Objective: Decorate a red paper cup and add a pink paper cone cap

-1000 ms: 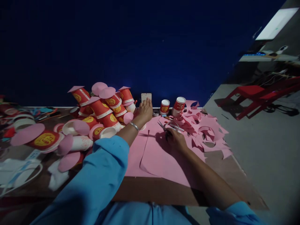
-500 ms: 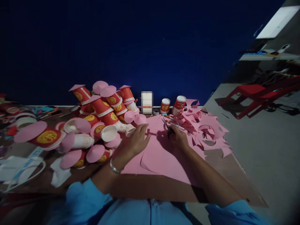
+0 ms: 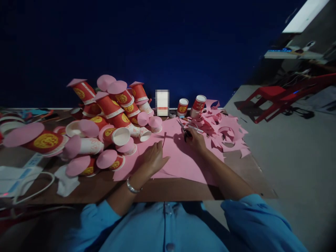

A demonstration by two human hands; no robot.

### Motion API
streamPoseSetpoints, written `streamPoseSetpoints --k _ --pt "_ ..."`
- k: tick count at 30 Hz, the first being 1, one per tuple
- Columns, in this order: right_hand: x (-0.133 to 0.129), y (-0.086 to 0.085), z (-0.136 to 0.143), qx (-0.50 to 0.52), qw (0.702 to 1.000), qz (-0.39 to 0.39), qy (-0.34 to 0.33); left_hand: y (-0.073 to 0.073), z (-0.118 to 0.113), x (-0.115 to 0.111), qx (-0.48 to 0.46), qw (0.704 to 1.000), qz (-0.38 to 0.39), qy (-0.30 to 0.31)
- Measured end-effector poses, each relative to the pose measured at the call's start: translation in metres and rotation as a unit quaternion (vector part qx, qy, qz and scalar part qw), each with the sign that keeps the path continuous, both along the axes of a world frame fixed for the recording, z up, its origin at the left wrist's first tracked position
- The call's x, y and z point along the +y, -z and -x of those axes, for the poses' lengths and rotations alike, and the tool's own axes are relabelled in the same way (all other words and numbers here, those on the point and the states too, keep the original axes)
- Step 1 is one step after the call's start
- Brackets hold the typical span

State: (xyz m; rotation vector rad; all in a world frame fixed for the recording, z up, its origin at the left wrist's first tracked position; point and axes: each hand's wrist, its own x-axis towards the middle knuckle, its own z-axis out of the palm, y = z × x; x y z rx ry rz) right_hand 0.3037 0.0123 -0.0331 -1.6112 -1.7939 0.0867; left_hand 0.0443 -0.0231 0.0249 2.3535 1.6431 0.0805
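My left hand (image 3: 153, 159) is over the pink paper sheets (image 3: 181, 168), its fingers curled and the thumb held away from them. At its fingertips a narrow strip of pink paper (image 3: 164, 139) stands up, seen nearly edge-on; the exact grip is partly hidden. My right hand (image 3: 196, 140) is closed around the dark handles of a pair of scissors (image 3: 181, 125). Their blades are slightly apart and point away to the upper left, above the sheets.
To the left lies a heap of red and white paper cups (image 3: 109, 108) topped with pink paper cones (image 3: 117, 87). Pink offcuts (image 3: 223, 129) pile up at the right. Two cups (image 3: 183, 107) and a blurred-out upright object (image 3: 162, 103) stand against the blue wall (image 3: 157, 45).
The view has tilted and shifted. My left hand has drawn back toward me, its fingers now more curled. My right hand still holds the scissors in about the same place.
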Motion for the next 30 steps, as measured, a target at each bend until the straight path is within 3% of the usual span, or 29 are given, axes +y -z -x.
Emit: streamPoseSetpoints --k 6,14,23,30 --pt "-0.002 -0.003 0.003 -0.003 1.000 0.004 0.002 -0.006 -0.015 0.019 -0.033 0.999 0.000 -0.021" --pt "-0.009 -0.007 0.008 0.004 1.000 -0.009 0.004 -0.011 -0.024 0.049 -0.130 0.987 0.076 -0.056" --pt "-0.006 -0.010 0.004 0.028 0.999 -0.015 0.004 -0.017 -0.031 0.063 -0.155 0.980 0.087 -0.093" --pt "-0.010 -0.017 0.001 0.066 0.997 -0.026 0.013 -0.008 -0.031 0.058 -0.292 0.949 0.096 -0.073"
